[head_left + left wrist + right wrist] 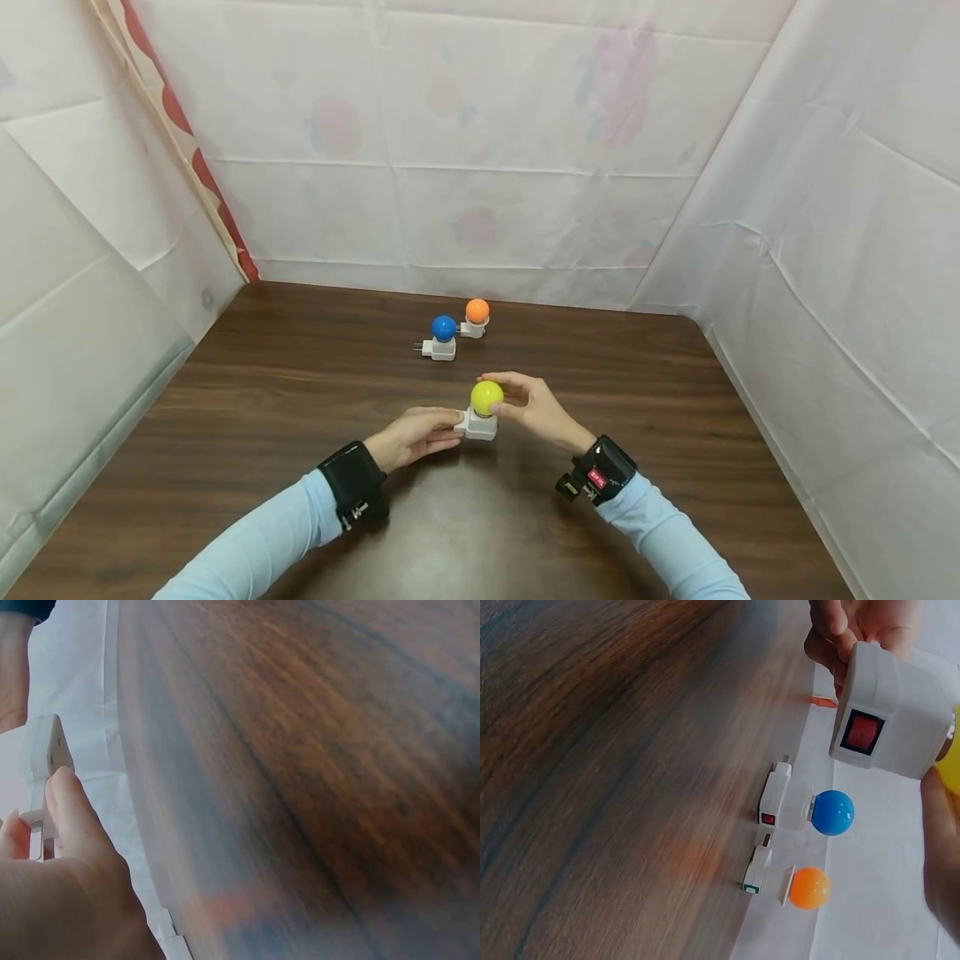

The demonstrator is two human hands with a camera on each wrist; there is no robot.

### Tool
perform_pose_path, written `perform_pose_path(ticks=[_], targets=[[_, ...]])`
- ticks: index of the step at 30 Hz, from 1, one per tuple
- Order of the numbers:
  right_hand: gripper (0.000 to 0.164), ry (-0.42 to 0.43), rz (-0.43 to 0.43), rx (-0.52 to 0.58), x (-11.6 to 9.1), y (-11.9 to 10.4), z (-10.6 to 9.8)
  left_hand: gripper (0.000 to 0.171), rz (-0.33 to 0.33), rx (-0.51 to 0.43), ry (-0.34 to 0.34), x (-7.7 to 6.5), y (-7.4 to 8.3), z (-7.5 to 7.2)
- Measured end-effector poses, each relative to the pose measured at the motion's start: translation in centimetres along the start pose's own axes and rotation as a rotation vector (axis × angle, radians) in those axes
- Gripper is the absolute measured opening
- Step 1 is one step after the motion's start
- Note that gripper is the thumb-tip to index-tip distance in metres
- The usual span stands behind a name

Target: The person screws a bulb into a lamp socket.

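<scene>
Over the table, my left hand (411, 437) pinches the plug end of a white plug-in lamp holder (482, 427). A round yellow bulb (487, 397) sits upright in its socket. My right hand (538, 410) holds that bulb between thumb and fingers. A red rocker switch (862, 733) shows on the holder's end in the right wrist view. In the left wrist view, metal prongs (36, 840) pass between the left thumb and fingers. Part of the yellow bulb is cut off at the right wrist view's edge.
Farther back stand two more white holders, one with a blue bulb (444, 327), the other with an orange bulb (477, 311). The blue one's prongs point left. White sheeting (480, 208) rises behind and on both sides of the dark wooden table (315, 367).
</scene>
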State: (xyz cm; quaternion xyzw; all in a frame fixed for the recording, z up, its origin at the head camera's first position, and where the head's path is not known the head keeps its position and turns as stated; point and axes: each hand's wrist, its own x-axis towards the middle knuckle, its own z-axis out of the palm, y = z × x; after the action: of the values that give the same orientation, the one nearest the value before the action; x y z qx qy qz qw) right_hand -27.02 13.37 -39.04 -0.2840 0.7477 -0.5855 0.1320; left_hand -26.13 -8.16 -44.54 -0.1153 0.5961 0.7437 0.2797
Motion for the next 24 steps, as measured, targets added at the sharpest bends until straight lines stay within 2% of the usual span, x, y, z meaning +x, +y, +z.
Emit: perform_pose_path(ticks=[5, 9, 13, 19, 24], targets=[[0.045, 0.073, 0.053, -0.026, -0.13, -0.91, 0.35, 0.046, 0.004, -0.015, -0.004, -0.04, 0.06, -0.05], [0.047, 0.106, 0.069, -0.02, -0.16, -0.84, 0.51, 0.047, 0.021, -0.027, -0.037, -0.46, 0.25, -0.12], [0.047, 0.129, 0.077, -0.003, -0.15, -0.63, 0.63, 0.047, 0.023, -0.034, -0.037, -0.5, 0.19, 0.0], [0.048, 0.137, 0.079, 0.011, -0.13, -0.67, 0.8, 0.042, -0.001, -0.031, 0.016, 0.03, -0.17, 0.23], [0.053, 0.117, 0.06, 0.012, -0.13, -0.63, 0.71, 0.042, 0.0, -0.035, 0.015, -0.02, -0.08, 0.19]])
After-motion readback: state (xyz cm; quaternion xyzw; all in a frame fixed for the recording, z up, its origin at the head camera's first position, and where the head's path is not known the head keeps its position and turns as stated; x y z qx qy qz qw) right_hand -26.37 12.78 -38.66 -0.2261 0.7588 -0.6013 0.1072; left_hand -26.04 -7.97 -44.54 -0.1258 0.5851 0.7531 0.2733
